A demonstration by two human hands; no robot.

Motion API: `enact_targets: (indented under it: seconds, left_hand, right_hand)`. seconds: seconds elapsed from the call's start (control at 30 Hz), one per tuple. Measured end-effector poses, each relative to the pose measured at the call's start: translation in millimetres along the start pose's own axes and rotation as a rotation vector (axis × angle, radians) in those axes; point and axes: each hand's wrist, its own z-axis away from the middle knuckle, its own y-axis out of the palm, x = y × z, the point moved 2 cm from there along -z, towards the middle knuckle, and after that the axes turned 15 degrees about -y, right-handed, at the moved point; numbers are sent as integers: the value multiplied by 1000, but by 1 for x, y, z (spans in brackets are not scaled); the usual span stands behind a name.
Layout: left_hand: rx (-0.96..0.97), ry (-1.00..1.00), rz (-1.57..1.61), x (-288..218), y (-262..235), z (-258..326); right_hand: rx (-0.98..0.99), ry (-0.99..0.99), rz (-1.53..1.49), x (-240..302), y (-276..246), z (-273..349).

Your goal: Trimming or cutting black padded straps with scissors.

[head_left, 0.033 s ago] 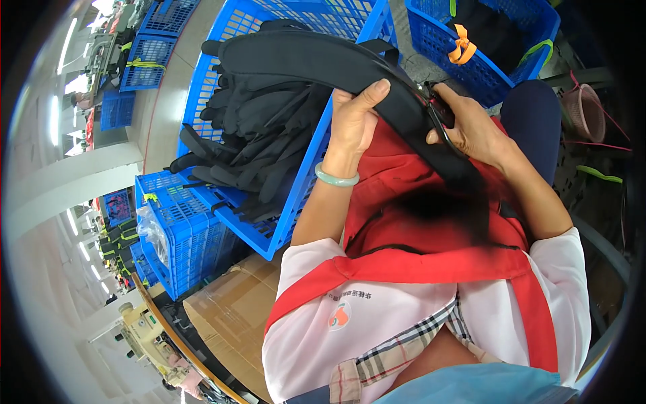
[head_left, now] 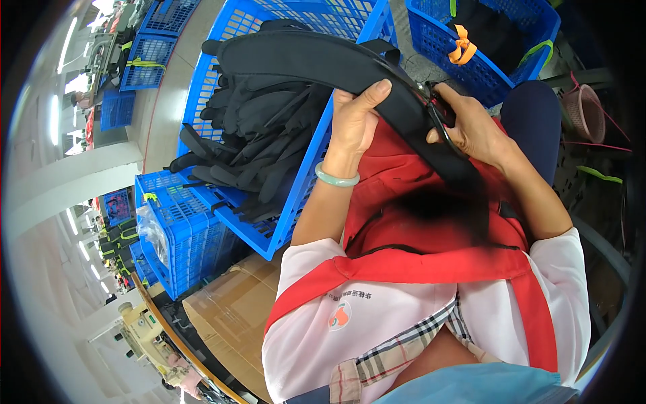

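A long black padded strap (head_left: 316, 57) curves from above the big blue crate (head_left: 296, 222) down across my lap. My left hand (head_left: 353, 124), with a pale green bangle (head_left: 335, 178) on its wrist, grips the strap from below, thumb on top. My right hand (head_left: 474, 128) holds the same strap further along, where a small dark tool with a red part (head_left: 437, 108) lies against it; its kind is unclear. A red apron (head_left: 417, 222) covers my lap under the strap. Several more black straps (head_left: 262, 141) are piled in the crate.
A second blue crate (head_left: 498, 74) with dark items and an orange piece stands at upper right. A smaller blue crate (head_left: 182, 236) and a cardboard box (head_left: 229, 316) sit at my left. A pink basket (head_left: 582, 108) is at far right, a sewing machine (head_left: 141, 330) at lower left.
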Motion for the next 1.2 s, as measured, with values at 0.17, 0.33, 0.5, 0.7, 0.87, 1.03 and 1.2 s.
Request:
enact_targets:
  seconds: [0.17, 0.33, 0.5, 0.7, 0.87, 1.03, 1.2]
  left_hand:
    - [9, -1, -33, -1, 0, 1]
    - [20, 10, 55, -18, 5, 0]
    - [20, 49, 21, -14, 9, 0]
    - [51, -30, 61, -11, 6, 4]
    - [41, 2, 71, -13, 9, 7]
    - [53, 15, 54, -13, 10, 6]
    - [41, 1, 36, -10, 6, 7]
  right_hand:
    - [22, 117, -112, -5, -1, 2]
    - [25, 230, -164, 3, -2, 0]
    - [18, 23, 26, 8, -7, -4]
    - [70, 54, -29, -2, -6, 1]
    - [60, -40, 25, 9, -9, 3]
    - [130, 54, -56, 9, -7, 4]
    - [86, 69, -118, 1, -1, 10]
